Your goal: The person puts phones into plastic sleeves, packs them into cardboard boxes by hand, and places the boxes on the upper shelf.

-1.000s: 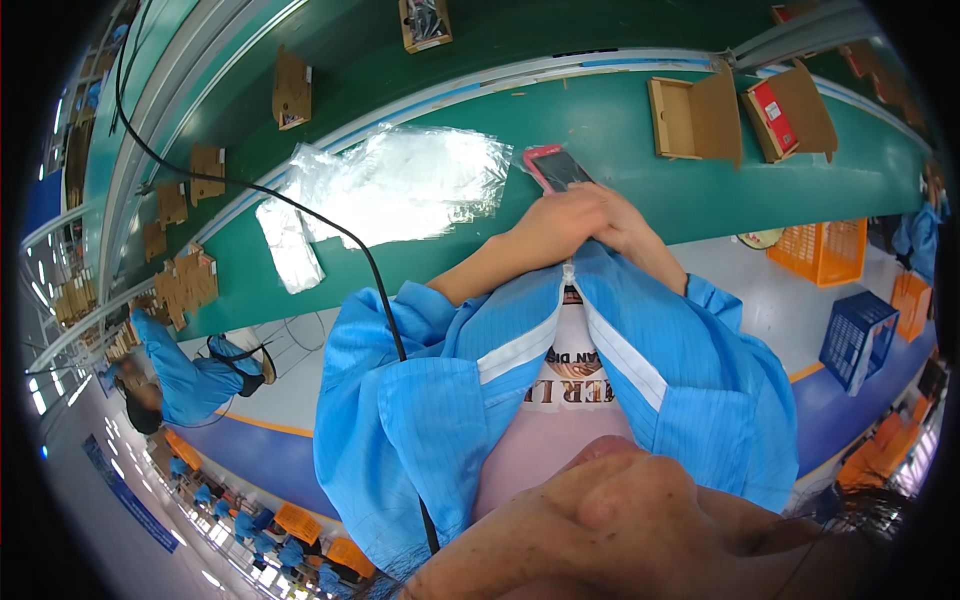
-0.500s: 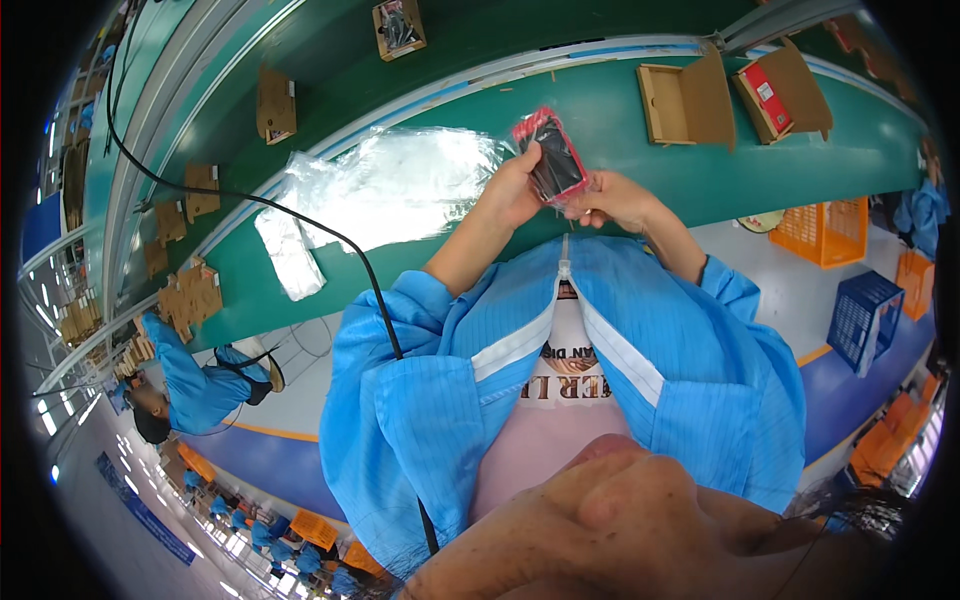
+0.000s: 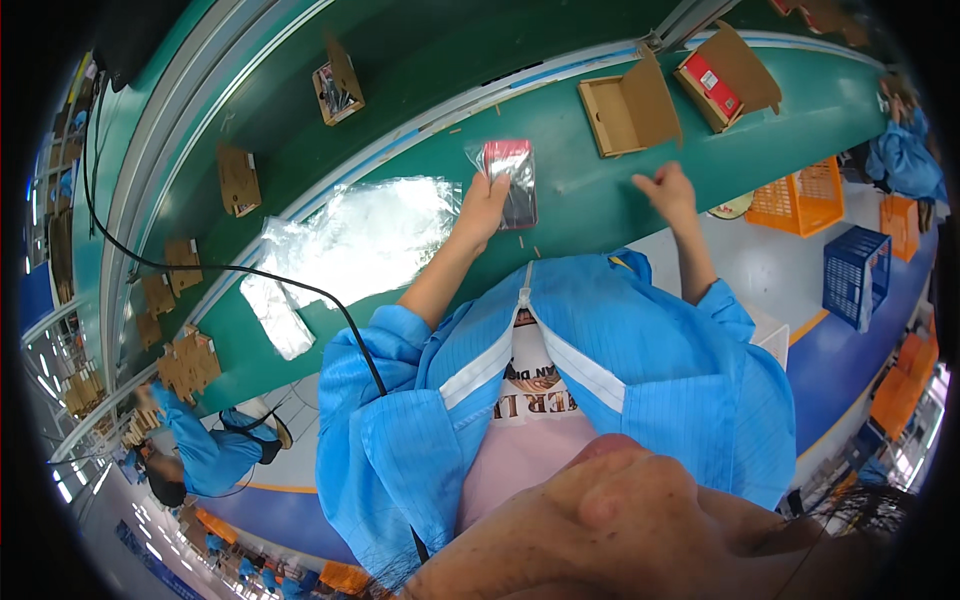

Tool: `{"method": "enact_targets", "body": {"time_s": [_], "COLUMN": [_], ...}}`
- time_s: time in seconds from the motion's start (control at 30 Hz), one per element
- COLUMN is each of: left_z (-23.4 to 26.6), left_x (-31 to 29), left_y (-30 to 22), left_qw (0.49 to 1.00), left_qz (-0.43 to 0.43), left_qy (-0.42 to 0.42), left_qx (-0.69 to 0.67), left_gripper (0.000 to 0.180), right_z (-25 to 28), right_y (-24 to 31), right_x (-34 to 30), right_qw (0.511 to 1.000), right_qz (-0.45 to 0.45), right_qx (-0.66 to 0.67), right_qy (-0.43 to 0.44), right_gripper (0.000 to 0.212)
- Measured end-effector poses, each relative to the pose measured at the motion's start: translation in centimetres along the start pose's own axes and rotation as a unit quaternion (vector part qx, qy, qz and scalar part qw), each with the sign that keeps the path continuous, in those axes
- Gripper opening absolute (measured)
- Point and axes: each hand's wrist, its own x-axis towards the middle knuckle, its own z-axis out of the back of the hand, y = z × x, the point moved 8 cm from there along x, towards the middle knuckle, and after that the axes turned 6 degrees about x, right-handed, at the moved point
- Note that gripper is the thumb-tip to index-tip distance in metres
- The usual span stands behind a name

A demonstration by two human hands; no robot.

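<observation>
My left hand (image 3: 484, 208) grips a flat red-and-black rectangular item in a clear plastic bag (image 3: 519, 195) above the green bench, with fingers wrapped round its left edge. The bag's loose top stands out past the red end. To the right, my right hand (image 3: 670, 192) hovers apart from it, thumb held away from the fingers and nothing visible in it. An open cardboard box (image 3: 608, 118) stands just beyond that hand. Shiny clear plastic bags (image 3: 365, 235) lie spread on the bench left of my left hand.
Another open box with a red package inside (image 3: 712, 90) sits at the far right. A black cable (image 3: 250, 268) crosses the left side. Orange (image 3: 790, 205) and blue (image 3: 853, 275) crates stand on the floor. Co-workers in blue (image 3: 205, 445) are at the left and far right.
My right hand has let go of the bagged item and moved away to the right. My left hand now holds it alone, turned more upright. The view has shifted slightly.
</observation>
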Motion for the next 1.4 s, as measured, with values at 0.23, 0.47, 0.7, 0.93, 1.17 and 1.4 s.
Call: {"method": "enact_targets", "body": {"time_s": [0.23,0.47,0.7,0.93,1.17,1.4], "left_z": [-4.6,-4.7,-4.1,-4.7,-4.0,0.4], "left_x": [4.3,5.2,4.3,4.9,2.9,0.5], "left_y": [-8.9,-6.8,-5.5,-7.8,-6.8,-5.2], "left_qw": [0.962,0.796,0.731,0.750,0.770,0.812], "left_qz": [-0.154,-0.164,-0.241,-0.344,-0.314,-0.324], "left_qy": [-0.117,-0.224,-0.178,-0.108,-0.121,-0.263], "left_qx": [0.192,0.538,0.612,0.555,0.543,0.408], "left_gripper": [0.037,0.065,0.072,0.069,0.070,0.050], "right_z": [-2.7,-6.9,-7.6,-8.6,-8.3,-7.0], "right_y": [4.1,12.4,13.4,14.5,14.4,20.8], "right_x": [3.7,-3.9,-3.9,-3.9,-3.5,5.1], "right_qw": [0.948,0.954,0.958,0.954,0.950,0.946], "right_qz": [0.239,0.242,0.253,0.282,0.288,0.294], "right_qx": [-0.006,0.172,0.137,0.103,0.121,0.135], "right_qy": [-0.211,-0.035,-0.013,-0.001,0.008,-0.014], "right_gripper": [0.051,0.020,0.027,0.027,0.022,0.025]}}
